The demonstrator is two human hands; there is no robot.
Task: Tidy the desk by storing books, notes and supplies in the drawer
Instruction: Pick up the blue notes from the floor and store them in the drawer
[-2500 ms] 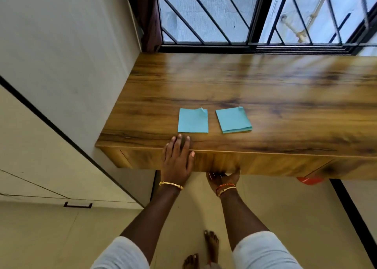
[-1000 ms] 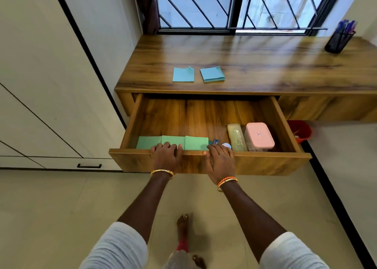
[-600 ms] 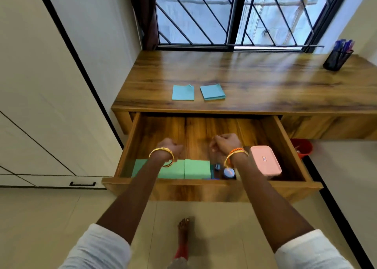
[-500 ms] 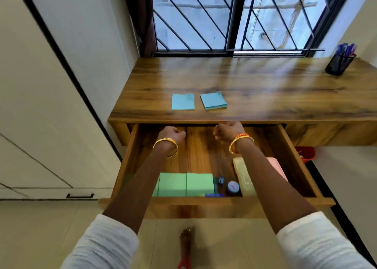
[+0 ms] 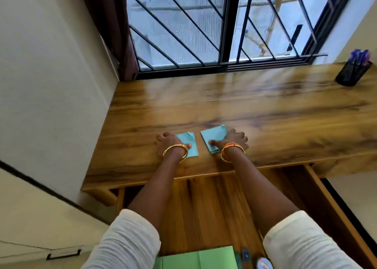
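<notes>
Two blue sticky-note pads lie side by side near the front of the wooden desk [image 5: 265,115]. My left hand [image 5: 170,144] grips the left blue pad [image 5: 193,151], with its thumb on top and its fingers curled at the pad's left edge. My right hand [image 5: 234,139] grips the right blue pad [image 5: 214,134] in the same way, thumb on top and fingers curled at its right edge. Both pads still touch the desk. Below the desk top the drawer [image 5: 204,207] stands open under my forearms.
Green note pads [image 5: 197,258] and small supplies [image 5: 264,263] lie at the drawer's front. A black pen holder [image 5: 352,73] with blue pens stands at the desk's back right. A wall closes the left side, and a barred window [image 5: 204,34] the back.
The drawer has been pulled open. Both hands left its front edge, passed over it and now grip the two blue pads on the desk.
</notes>
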